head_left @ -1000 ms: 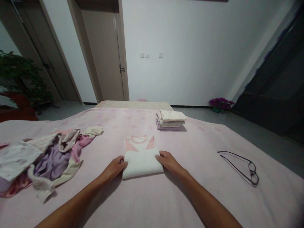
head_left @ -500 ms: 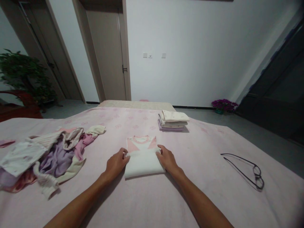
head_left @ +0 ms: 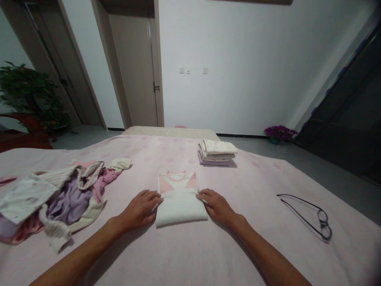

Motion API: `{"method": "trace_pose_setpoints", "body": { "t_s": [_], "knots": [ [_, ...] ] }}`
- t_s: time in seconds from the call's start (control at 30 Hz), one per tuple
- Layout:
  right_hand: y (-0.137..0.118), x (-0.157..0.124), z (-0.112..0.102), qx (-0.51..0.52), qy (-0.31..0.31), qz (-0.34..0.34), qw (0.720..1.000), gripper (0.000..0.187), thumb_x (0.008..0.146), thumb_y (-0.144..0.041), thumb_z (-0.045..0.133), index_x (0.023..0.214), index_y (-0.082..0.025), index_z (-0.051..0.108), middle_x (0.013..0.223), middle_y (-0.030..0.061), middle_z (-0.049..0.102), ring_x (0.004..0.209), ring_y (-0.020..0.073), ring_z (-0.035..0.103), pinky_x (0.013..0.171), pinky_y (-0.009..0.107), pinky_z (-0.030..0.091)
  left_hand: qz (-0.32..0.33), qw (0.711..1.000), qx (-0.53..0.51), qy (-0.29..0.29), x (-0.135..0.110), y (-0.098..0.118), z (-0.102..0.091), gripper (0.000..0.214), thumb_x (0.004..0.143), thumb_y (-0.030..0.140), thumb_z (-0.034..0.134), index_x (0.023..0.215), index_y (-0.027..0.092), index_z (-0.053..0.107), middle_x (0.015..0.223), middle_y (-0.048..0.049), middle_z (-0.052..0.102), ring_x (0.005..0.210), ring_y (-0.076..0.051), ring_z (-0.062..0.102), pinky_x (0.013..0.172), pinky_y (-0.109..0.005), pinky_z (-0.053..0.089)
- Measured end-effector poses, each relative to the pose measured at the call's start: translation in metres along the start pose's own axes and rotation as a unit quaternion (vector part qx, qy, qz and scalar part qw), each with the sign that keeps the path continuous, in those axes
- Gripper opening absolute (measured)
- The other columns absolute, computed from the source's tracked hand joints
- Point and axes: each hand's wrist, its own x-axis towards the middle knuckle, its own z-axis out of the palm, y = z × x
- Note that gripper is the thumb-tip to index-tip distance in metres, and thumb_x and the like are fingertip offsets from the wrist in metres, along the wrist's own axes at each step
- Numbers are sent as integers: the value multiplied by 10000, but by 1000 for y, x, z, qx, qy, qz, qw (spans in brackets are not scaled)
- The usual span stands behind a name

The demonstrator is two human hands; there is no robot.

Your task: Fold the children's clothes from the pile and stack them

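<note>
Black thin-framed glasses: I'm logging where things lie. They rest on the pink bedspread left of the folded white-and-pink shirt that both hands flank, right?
No. The head view shows the black thin-framed glasses on the pink bedspread right of the folded white-and-pink shirt, which the left hand and right hand flank.

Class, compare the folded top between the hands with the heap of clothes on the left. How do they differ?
The folded top is one neat, flat rectangle; the heap is several crumpled garments tangled together. The folded top is white and pink; the heap adds purple and cream. The left hand and right hand touch the folded top; nothing touches the heap. Both lie on the pink bedcover.
</note>
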Motion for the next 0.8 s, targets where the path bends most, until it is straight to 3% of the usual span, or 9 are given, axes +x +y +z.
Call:
{"method": "trace_pose_setpoints", "body": {
  "t_s": [0.13, 0.33, 0.47, 0.6, 0.8],
  "knots": [
    [5, -11, -4, -35, -31, -16, 999, 458, 921, -162, 544, 1366, -252, 602, 1382, 104, 602, 1227, 237, 557, 1043, 433, 461, 26, 999, 26, -23, 0, 1, -7, 527, 825, 251, 613, 1348, 252, 544, 1311, -87, 643, 1297, -281, 541, 1183, -505, 280],
    [9, -8, -1, -75, -32, -19, 996, 412, 959, -235, 540, 1363, -264, 611, 1398, 120, 595, 1233, 248, 557, 1037, 451, 463, 39, 998, 42, -7, 2, -1, -1, 464, 871, 339, 621, 1323, 253, 563, 1277, -94, 669, 1215, -253, 608, 1178, -482, 302],
    [7, -5, -2, -91, -41, -17, 995, 416, 962, -223, 522, 1368, -267, 603, 1402, 120, 590, 1205, 250, 567, 1013, 443, 470, 66, 997, 44, 1, -3, -9, 4, 584, 880, 470, 644, 1411, 271, 507, 1334, -107, 650, 1251, -263, 598, 1188, -486, 292],
    [4, -2, -2, -97, -55, 2, 994, 438, 949, -210, 521, 1375, -266, 601, 1385, 121, 592, 1189, 253, 565, 1000, 431, 465, 78, 995, 61, -4, -6, -9, 11, 766, 798, 647, 683, 1425, 245, 506, 1358, -151, 632, 1275, -321, 579, 1195, -554, 257],
    [5, -1, 4, -77, -31, 18, 996, 483, 912, -139, 488, 1361, -262, 618, 1364, 115, 597, 1203, 249, 550, 1015, 438, 455, 18, 998, 51, 34, -2, -3, 21, 363, 919, 286, 562, 1273, 225, 608, 1255, -103, 703, 1191, -234, 644, 1186, -502, 326]
  ]
}}
